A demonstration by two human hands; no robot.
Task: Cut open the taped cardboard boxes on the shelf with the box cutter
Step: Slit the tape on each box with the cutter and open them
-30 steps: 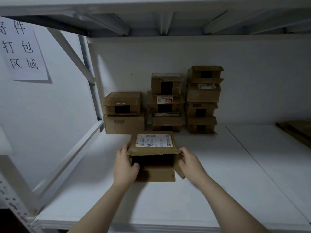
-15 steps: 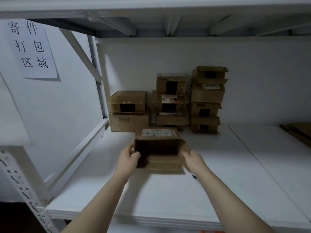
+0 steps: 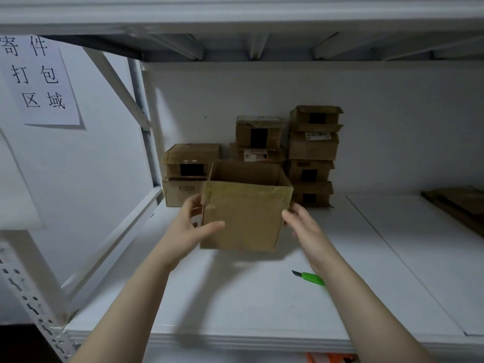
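L hand (image 3: pixel 193 227) grips box (image 3: pixel 243 221), R hand (image 3: pixel 305 227) touches its side.

Only one camera here, worn on the person's head, facing forward and a little down into the white shelf (image 3: pixel 235 297). It is close: both forearms (image 3: pixel 136 297) fill the bottom edge of the view.

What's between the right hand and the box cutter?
Nothing visible. The box cutter lies on the bare shelf beside the right forearm, which hides its rear end. The right hand is at the open box, farther back.
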